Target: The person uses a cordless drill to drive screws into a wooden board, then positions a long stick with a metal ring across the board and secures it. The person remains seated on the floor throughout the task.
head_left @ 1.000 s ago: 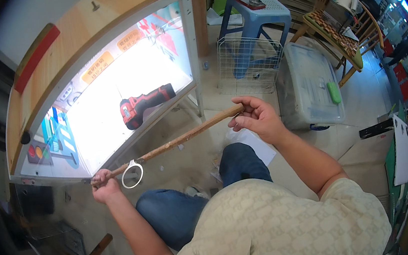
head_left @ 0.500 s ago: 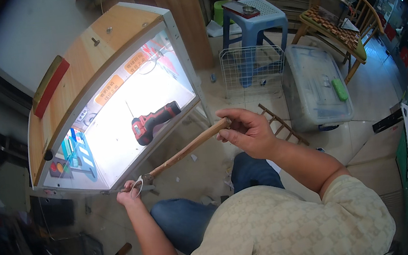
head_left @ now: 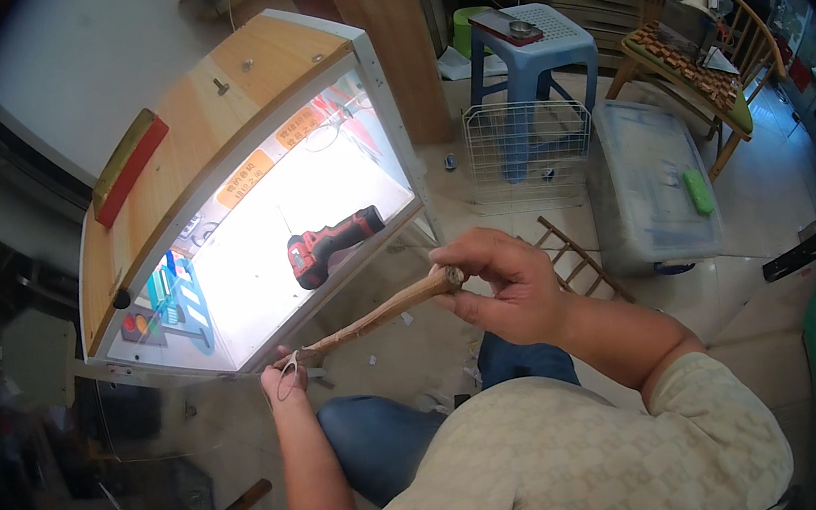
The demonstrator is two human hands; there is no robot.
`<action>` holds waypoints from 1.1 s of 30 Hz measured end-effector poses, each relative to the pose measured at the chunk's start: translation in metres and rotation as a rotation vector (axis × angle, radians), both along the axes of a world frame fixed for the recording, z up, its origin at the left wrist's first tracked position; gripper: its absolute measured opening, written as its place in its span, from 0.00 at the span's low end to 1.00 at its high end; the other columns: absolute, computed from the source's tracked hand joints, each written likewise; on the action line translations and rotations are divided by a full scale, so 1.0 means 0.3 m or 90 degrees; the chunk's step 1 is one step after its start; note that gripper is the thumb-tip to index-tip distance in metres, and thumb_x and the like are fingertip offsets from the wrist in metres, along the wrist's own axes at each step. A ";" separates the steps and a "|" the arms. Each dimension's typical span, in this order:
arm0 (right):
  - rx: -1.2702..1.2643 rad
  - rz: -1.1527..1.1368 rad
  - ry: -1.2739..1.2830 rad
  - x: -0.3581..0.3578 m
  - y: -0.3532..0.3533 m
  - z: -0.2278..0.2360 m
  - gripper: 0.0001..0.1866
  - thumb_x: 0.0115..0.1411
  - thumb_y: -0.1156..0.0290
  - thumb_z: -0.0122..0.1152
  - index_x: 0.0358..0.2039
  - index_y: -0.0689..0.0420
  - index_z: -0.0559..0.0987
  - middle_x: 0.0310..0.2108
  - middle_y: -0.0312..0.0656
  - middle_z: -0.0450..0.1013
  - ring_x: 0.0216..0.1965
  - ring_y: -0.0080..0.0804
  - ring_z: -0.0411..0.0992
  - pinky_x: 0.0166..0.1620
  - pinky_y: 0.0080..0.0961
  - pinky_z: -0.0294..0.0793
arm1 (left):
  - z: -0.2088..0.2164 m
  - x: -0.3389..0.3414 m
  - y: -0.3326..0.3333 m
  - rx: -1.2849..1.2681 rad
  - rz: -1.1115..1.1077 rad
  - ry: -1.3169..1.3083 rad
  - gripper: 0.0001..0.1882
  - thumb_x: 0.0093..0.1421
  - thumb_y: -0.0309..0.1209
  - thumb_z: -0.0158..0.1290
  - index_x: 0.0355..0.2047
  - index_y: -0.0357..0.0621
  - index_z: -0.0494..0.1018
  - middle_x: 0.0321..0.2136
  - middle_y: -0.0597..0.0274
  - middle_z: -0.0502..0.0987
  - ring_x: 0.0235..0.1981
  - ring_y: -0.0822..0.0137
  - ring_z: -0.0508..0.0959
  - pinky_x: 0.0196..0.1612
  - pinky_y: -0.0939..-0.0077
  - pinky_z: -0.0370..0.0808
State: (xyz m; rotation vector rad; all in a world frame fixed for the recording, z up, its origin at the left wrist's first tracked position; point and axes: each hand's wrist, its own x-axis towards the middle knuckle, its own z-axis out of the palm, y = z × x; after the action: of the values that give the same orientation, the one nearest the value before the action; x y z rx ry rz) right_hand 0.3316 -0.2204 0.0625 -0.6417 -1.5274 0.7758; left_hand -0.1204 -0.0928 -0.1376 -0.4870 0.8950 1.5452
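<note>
A lit cabinet point(head_left: 201, 117) with a wooden top fills the upper left of the frame, its inside glowing white. At the upper right stands a wooden chair point(head_left: 739, 117), with a clear storage bin point(head_left: 648, 167) below it and a blue stool point(head_left: 555, 25) to the left. Near the centre, a wooden stick point(head_left: 380, 316) slants upward to the right, in front of the cabinet's lower edge. The right hand point(head_left: 513, 288) pinches its upper end between thumb and fingers; the left hand point(head_left: 284, 380) grips its lower end. A red-and-black power drill point(head_left: 327, 249) lies on the bright surface, and a red-sided bar point(head_left: 137, 170) rests on the wooden top. Smallest, a pale ring point(head_left: 296, 364) hangs at the left hand.
</note>
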 end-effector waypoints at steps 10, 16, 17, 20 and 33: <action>-0.199 -0.200 0.303 0.111 0.045 -0.104 0.16 0.65 0.76 0.52 0.53 0.57 0.71 0.44 0.42 0.72 0.38 0.27 0.75 0.40 0.24 0.78 | 0.155 0.205 -0.081 0.219 -0.069 0.271 0.13 0.67 0.39 0.49 0.27 0.49 0.73 0.23 0.65 0.77 0.27 0.69 0.78 0.30 0.72 0.78; -0.316 -0.228 0.401 0.233 0.096 -0.247 0.15 0.67 0.73 0.52 0.54 0.58 0.71 0.41 0.39 0.75 0.38 0.27 0.77 0.39 0.22 0.78 | 0.236 0.271 -0.102 0.238 -0.059 0.315 0.09 0.63 0.38 0.56 0.36 0.46 0.74 0.32 0.64 0.78 0.36 0.68 0.78 0.41 0.70 0.79; -0.324 -0.234 0.402 0.239 0.096 -0.266 0.16 0.67 0.73 0.51 0.54 0.58 0.71 0.42 0.39 0.75 0.38 0.27 0.77 0.39 0.21 0.78 | 0.245 0.274 -0.104 0.250 -0.057 0.320 0.09 0.63 0.37 0.56 0.36 0.46 0.74 0.33 0.63 0.78 0.36 0.68 0.78 0.41 0.70 0.79; -0.344 -0.242 0.406 0.244 0.102 -0.314 0.17 0.67 0.73 0.52 0.55 0.58 0.70 0.43 0.40 0.75 0.39 0.27 0.77 0.39 0.20 0.78 | 0.266 0.282 -0.109 0.271 -0.055 0.345 0.10 0.65 0.36 0.54 0.39 0.43 0.73 0.36 0.60 0.78 0.39 0.67 0.78 0.43 0.71 0.79; -0.508 -0.146 0.535 0.342 0.178 -0.542 0.17 0.66 0.72 0.50 0.55 0.60 0.69 0.44 0.45 0.75 0.43 0.32 0.76 0.45 0.26 0.77 | 0.400 0.380 -0.161 0.464 -0.025 0.397 0.13 0.65 0.28 0.52 0.49 0.35 0.70 0.44 0.50 0.77 0.44 0.59 0.80 0.45 0.69 0.81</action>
State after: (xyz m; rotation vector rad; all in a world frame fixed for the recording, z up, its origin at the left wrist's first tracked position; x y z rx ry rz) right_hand 0.4342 -0.1670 -0.1002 -0.8872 -0.3373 1.2743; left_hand -0.0063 -0.1409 -0.0176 0.5595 0.7076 1.8806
